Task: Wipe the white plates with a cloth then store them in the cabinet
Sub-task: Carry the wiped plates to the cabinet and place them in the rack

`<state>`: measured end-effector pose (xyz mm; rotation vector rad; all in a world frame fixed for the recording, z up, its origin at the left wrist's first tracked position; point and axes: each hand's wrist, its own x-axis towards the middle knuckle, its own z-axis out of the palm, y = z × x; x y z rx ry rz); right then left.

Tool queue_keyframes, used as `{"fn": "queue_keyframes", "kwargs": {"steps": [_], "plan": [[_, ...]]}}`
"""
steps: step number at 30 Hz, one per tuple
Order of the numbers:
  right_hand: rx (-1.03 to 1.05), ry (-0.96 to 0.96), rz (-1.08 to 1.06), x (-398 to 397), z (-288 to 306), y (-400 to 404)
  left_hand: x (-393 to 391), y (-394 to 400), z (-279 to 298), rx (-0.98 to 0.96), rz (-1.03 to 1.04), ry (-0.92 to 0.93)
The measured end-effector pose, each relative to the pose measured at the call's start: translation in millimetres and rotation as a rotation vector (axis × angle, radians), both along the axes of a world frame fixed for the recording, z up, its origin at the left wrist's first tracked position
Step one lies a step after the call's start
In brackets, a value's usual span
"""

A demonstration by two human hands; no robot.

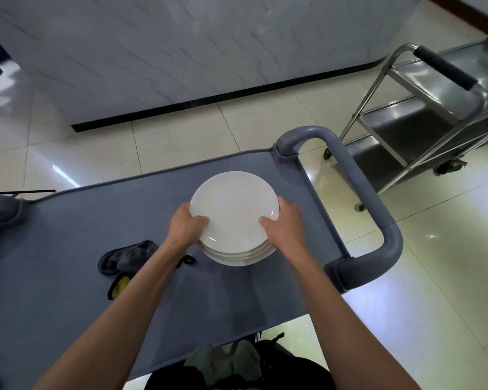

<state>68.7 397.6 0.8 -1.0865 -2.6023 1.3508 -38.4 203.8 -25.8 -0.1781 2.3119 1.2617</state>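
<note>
We see a stack of round white ceramic plates (235, 218) sitting on the flat blue-grey plastic top of a service cart (76, 220), towards its right end, near the cart's looped blue-grey handle (378, 220). Both of the person's hands are on the stack. The left hand (185, 225) takes the left edge, its thumb lying on the face of the top plate and its fingers curled under the rim; the right hand (286, 225) mirrors it on the right edge, thumb on top and fingers wrapped around the side. Each grip is thus clamped on the plates. We cannot tell whether the hands hold only the top plate or several, nor whether the stack is lifted off the cart top.

A crumpled dark grey cloth (130, 256) lies on the cart top to the left of the plates, partly hidden beneath the left forearm, and a yellow pad with a dark border (119, 287) lies just beside it, nearer to us.

On the pale tiled floor (181, 136) beyond the handle stands a stainless steel trolley with shelves (423, 108).
</note>
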Motion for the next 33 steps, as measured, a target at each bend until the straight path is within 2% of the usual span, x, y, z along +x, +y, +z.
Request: {"fn": "queue_keyframes", "kwargs": {"steps": [7,15,24,33], "plan": [[0.041,-0.060,0.003,5.0,-0.5,-4.1,1.3,-1.8,2.8,-0.013,-0.013,0.001],[-0.077,-0.010,-0.069,10.2,4.5,-9.7,4.3,-4.7,3.3,0.011,-0.018,0.022],[-0.175,0.108,-0.197,18.4,10.5,-16.8,7.1,-10.3,11.8,0.126,-0.082,-0.016],[-0.172,0.254,-0.218,30.2,20.1,-9.9,25.8,9.3,32.0,0.203,-0.170,0.181]]}}
